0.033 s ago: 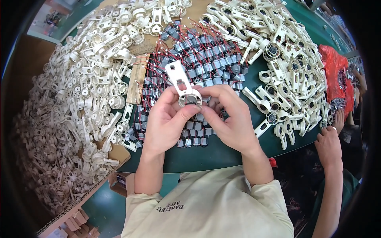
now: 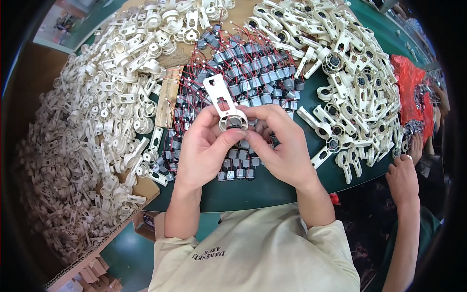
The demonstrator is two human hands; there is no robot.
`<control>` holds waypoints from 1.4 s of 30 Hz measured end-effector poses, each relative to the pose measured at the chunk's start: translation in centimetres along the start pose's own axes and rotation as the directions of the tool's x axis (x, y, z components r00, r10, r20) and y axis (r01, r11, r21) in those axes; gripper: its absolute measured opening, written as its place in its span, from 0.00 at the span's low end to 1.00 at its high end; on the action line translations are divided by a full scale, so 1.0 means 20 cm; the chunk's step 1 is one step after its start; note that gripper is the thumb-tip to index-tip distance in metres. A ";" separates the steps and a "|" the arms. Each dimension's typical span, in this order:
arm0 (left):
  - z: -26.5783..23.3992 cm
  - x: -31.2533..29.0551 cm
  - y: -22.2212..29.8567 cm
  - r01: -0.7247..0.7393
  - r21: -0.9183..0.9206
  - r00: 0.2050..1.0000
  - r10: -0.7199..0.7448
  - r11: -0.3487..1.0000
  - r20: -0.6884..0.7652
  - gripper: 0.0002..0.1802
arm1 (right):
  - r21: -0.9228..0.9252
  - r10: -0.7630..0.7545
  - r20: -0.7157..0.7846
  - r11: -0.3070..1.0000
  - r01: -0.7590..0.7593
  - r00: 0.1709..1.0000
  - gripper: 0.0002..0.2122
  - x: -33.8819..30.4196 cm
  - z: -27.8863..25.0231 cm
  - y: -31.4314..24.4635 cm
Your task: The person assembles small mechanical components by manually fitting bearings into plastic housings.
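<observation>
A white plastic housing [image 2: 217, 89], with a slotted flat arm and a round ring end, is held over the rows of small motors [image 2: 265, 78]. A dark round motor [image 2: 234, 122] sits inside the ring. My left hand [image 2: 203, 148] grips the ring's left side, its thumb at the lower rim. From the other side my right hand [image 2: 281, 146] pinches the ring between thumb and bent fingers. The thumb tips nearly meet at the rim; some fingertips are hidden behind the housing. The motors below are silver-grey blocks with red wires.
Empty white housings [image 2: 119, 97] heap up on the left, spilling over a cardboard box edge [image 2: 146, 191]. Housings with dark centres [image 2: 362, 80] pile on the right. A wooden block [image 2: 167, 103] borders the motors. Another person's hand [image 2: 404, 177] and a red plastic bag [image 2: 408, 87] are far right.
</observation>
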State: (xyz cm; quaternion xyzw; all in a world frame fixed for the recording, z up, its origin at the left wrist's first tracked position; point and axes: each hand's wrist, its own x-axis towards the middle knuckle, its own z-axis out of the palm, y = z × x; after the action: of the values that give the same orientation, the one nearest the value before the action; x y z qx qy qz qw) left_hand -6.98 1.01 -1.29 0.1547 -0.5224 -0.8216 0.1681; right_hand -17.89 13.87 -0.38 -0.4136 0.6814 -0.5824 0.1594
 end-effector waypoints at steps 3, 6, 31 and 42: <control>0.01 0.00 0.01 -0.019 0.060 1.000 0.019 0.998 0.004 0.19 | 0.006 -0.002 0.028 1.000 0.002 1.000 0.13 0.00 -0.01 0.02; 0.01 0.00 0.02 -0.029 0.078 1.000 0.028 0.997 0.005 0.17 | 0.045 0.018 0.018 0.999 -0.019 1.000 0.12 -0.01 0.00 0.03; 0.09 -0.01 -0.07 -0.175 0.285 0.980 0.196 0.943 -0.047 0.15 | 0.650 0.385 0.088 0.677 -0.346 0.919 0.10 -0.01 0.04 0.03; 0.09 -0.01 -0.09 -0.256 0.545 0.949 0.315 0.799 -0.015 0.11 | 0.673 0.376 0.100 0.657 -0.341 0.921 0.10 -0.02 0.02 0.06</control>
State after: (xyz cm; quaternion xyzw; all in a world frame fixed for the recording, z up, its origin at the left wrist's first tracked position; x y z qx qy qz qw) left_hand -7.78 3.32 -2.13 0.1577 -0.7385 -0.5986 0.2674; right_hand -17.81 13.77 -1.64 -0.1700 0.4929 -0.7569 0.3941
